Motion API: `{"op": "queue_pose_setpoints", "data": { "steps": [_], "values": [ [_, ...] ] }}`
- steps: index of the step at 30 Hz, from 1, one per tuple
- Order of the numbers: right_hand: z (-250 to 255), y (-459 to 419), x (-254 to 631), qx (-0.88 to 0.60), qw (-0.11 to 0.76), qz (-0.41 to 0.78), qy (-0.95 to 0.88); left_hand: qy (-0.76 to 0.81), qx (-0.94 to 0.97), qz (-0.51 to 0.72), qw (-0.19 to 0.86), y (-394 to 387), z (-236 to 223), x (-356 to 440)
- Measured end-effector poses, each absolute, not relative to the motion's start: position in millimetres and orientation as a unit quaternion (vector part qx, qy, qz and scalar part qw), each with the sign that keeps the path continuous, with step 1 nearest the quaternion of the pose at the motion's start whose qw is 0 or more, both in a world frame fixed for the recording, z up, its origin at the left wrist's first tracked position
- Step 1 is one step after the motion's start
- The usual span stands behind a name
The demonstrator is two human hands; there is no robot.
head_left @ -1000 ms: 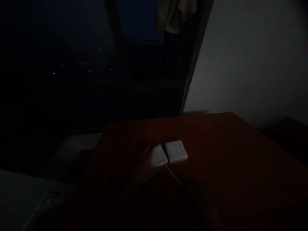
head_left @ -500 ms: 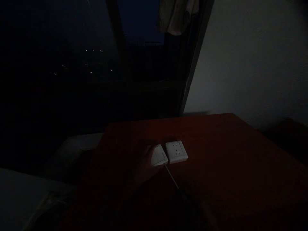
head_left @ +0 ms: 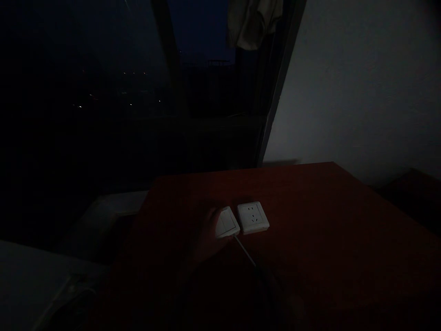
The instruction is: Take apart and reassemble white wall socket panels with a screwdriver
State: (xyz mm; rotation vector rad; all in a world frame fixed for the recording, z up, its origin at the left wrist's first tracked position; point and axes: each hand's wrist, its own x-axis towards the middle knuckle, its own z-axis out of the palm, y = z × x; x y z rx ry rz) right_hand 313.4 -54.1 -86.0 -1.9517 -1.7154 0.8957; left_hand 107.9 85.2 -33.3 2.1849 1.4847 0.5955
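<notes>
A white two-rocker wall switch [head_left: 226,222] lies on the red-brown table, its left part covered by my fingers. My left hand [head_left: 206,241] is closed around its left side, with fingers at the far edge and the thumb along the near edge. A thin, pale screwdriver [head_left: 245,251] slants up from the lower right, and its tip meets the near edge of the switch. My right hand [head_left: 279,294] is closed about the dark handle end, mostly lost in shadow. Just right of the switch sits a white five-hole wall socket [head_left: 253,217], touched by neither hand.
The room is very dark. The wooden table [head_left: 327,207] reaches to a pale wall [head_left: 358,92] at the right. Behind it is a window frame [head_left: 284,82] with night lights outside. A cloth [head_left: 253,25] hangs at the top, and a pale ledge [head_left: 124,202] is at left.
The switch and the screwdriver tip have shifted very slightly left. My right hand has moved a little at the handle, and both hands keep their hold.
</notes>
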Motion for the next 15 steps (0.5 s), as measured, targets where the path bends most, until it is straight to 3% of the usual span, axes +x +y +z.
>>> {"op": "queue_pose_setpoints", "data": {
  "steps": [5, 11, 15],
  "values": [
    [-78.2, -54.6, 318.4, -0.7, 0.248, 0.396, -0.54, 0.536, 0.784, 0.219, 0.224, 86.5, -37.3, 106.0],
    [-57.3, -45.2, 321.4, -0.594, 0.307, 0.69, -0.275, 0.525, 0.788, 0.222, 0.235, 88.0, -39.5, 102.4],
    [-57.6, -43.8, 320.5, -0.571, 0.312, 0.728, -0.217, 0.52, 0.788, 0.224, 0.242, 88.5, -39.8, 100.5]
  ]
}}
